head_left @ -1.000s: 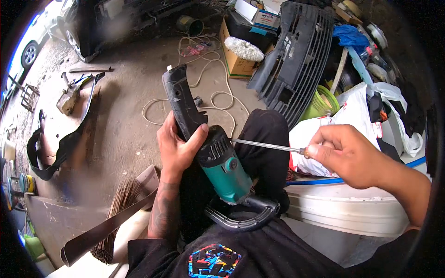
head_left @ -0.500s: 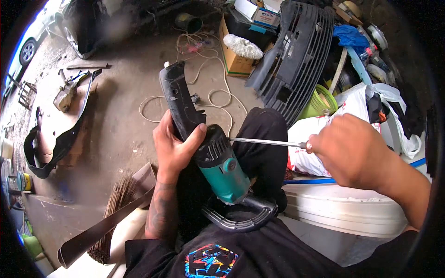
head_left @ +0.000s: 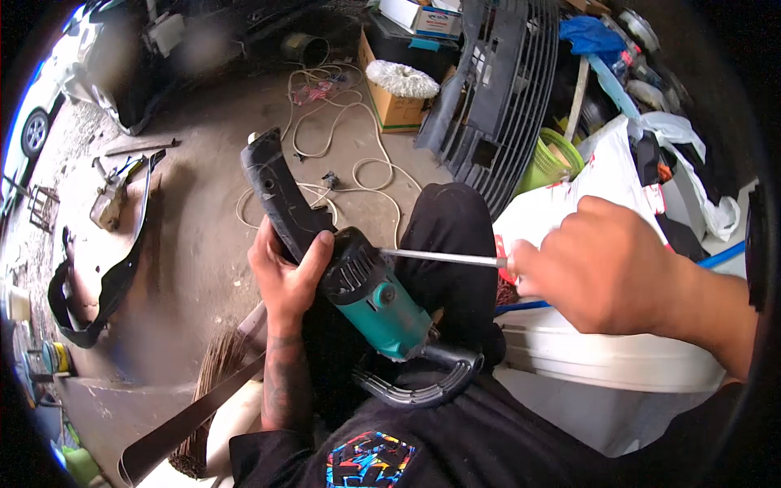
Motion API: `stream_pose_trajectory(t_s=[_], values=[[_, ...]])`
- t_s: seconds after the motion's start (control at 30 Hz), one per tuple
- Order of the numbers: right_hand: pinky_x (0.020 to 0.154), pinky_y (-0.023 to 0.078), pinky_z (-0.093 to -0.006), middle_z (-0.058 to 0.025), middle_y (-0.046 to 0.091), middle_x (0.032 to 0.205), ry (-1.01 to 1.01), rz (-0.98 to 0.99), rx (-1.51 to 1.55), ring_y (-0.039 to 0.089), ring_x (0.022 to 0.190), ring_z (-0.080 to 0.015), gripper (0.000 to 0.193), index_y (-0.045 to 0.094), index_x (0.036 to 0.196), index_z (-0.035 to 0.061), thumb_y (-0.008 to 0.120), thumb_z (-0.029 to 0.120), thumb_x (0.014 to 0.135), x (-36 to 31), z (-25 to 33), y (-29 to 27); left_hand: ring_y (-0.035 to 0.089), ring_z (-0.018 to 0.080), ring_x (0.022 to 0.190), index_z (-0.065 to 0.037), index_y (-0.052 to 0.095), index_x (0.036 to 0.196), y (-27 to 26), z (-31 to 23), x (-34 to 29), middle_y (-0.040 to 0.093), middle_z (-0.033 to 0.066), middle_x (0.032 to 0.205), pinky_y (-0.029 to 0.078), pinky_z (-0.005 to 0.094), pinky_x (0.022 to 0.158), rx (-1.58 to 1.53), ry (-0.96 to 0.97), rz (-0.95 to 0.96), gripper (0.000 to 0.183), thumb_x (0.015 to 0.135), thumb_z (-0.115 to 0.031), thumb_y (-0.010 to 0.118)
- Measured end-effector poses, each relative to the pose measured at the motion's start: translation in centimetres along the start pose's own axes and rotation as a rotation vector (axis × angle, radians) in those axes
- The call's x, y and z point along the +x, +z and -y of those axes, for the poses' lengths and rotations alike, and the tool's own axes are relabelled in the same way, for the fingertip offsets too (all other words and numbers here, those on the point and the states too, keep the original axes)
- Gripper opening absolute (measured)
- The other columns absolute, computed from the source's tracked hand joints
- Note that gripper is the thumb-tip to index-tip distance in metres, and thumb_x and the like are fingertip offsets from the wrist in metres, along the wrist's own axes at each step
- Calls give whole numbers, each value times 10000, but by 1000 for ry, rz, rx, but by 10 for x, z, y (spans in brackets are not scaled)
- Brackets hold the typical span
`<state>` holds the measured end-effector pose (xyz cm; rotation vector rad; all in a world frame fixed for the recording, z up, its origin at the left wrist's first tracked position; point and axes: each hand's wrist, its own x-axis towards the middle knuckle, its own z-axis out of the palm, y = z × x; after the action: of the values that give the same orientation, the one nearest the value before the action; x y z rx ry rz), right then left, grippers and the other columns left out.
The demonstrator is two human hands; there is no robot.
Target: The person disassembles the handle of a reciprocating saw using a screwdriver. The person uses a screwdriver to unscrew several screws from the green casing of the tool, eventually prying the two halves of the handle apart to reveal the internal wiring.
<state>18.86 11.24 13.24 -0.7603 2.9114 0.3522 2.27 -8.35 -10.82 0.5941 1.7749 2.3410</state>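
Observation:
A green and black power polisher [head_left: 389, 321] lies tilted across my lap, its rear handle pointing up and away to the left. Its looped black front handle [head_left: 431, 389] rests against my shirt. My left hand [head_left: 283, 272] is wrapped round the rear handle close to the motor housing, thumb on top. In my closed right hand [head_left: 610, 272] is a screwdriver [head_left: 443, 257], most of its grip hidden by the fingers. The long metal shaft runs left to the side of the black vented end, where its tip meets the housing; the screw itself cannot be made out.
A pale cord [head_left: 358, 167] lies looped on the floor ahead. Beyond it, a white fluffy pad [head_left: 401, 80] sits on a cardboard box [head_left: 399, 112] beside a black grille [head_left: 496, 98]. A white bucket [head_left: 602, 350] stands at my right, a bundled broom [head_left: 213, 366] at my left.
The polisher and my left hand sit a little further left and lower in the picture, as the whole view has shifted. The screwdriver's tip stays at the housing, and my right hand's grip has turned slightly.

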Motion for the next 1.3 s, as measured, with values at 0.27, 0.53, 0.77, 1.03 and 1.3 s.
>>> stream_pose_trajectory(t_s=[0.27,0.53,0.77,1.03,1.3], values=[[544,435,-350,-84,548,657,113,-155,118,562,578,-225,131,617,846,-8,622,112,793,9,-11,0,602,100,811,20,608,1029,-2,-10,-1,654,30,899,487,249,764,34,-39,18,303,787,-91,755],[594,504,-407,-183,686,739,874,299,825,660,616,-296,194,633,878,-3,639,191,874,22,-6,-15,605,110,771,13,633,966,0,2,2,659,53,806,491,279,727,112,-10,-3,318,737,-162,766],[580,466,-402,-144,617,643,-60,-70,-143,594,593,-294,223,634,868,-17,631,204,888,9,-8,5,625,153,746,11,639,980,-9,3,2,670,90,821,492,293,712,252,50,-16,362,717,-200,771],[533,450,-363,-111,577,652,133,-72,360,594,578,-249,109,635,884,-1,618,87,821,10,-18,6,601,101,800,32,618,1003,0,0,-1,654,31,870,492,258,757,-9,-20,-16,290,772,-73,758],[581,489,-428,-194,666,684,911,452,921,666,637,-327,373,654,786,-40,582,303,915,19,-19,-7,587,97,796,26,606,1015,4,0,-2,646,29,872,482,252,747,29,-38,15,294,792,-98,753]])
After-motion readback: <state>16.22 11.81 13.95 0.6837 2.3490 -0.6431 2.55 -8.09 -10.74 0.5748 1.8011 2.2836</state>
